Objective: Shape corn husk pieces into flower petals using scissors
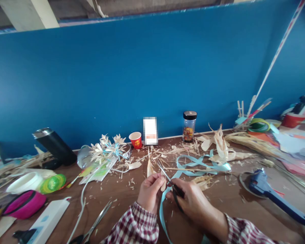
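Observation:
In the middle of the head view my left hand (150, 190) pinches a small pale piece of dried husk (163, 185) between thumb and fingers. My right hand (193, 200) is wrapped round the black handles of a pair of scissors (177, 193). The scissor blades point up and left, close beside the husk piece; whether they touch it I cannot tell. A light blue ribbon (161, 211) hangs between my hands toward the front edge. Behind my left hand stands a pointed strip of husk (149, 166).
Husk scraps litter the brown table (127, 217). At the back are husk flowers (109, 147), a red paper cup (135, 140) and a lidded jar (189, 127). A blue glue gun (271, 191) lies right; second scissors (99, 218), a power strip (49, 220) and a black flask (56, 145) are left.

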Demonstrator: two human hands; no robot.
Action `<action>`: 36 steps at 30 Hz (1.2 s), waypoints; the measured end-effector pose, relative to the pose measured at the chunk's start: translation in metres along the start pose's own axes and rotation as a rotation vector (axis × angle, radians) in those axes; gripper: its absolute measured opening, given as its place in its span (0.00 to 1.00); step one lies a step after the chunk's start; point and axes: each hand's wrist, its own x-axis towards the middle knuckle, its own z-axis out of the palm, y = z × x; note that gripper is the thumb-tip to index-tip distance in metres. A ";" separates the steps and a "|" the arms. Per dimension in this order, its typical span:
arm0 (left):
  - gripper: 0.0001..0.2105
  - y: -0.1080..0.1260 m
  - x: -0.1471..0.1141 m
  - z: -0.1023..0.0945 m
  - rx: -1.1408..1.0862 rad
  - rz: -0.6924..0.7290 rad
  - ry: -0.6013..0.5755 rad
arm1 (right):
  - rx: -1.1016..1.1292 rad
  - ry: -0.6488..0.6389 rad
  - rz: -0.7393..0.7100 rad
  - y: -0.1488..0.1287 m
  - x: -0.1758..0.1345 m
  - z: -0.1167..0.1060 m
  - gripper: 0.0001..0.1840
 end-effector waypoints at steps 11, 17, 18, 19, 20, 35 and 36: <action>0.10 0.007 -0.004 0.006 0.033 0.050 0.034 | 0.028 0.002 0.034 0.009 0.003 0.000 0.11; 0.12 0.008 -0.005 0.008 0.022 0.051 0.071 | -0.001 0.004 0.040 0.010 0.004 0.000 0.11; 0.12 0.007 -0.005 0.008 0.020 0.047 0.071 | -0.003 -0.008 0.034 0.009 0.004 -0.001 0.10; 0.12 0.007 -0.005 0.008 0.021 0.041 0.069 | -0.009 -0.017 0.031 0.008 0.003 -0.001 0.10; 0.12 0.007 -0.005 0.008 0.023 0.035 0.066 | -0.018 -0.023 0.033 0.007 0.003 -0.001 0.10; 0.11 0.007 -0.009 0.012 0.012 -0.015 0.027 | -0.012 -0.027 0.038 0.007 0.003 0.000 0.11; 0.11 0.007 -0.009 0.012 0.012 -0.018 0.031 | -0.011 -0.026 0.040 0.006 0.003 0.000 0.10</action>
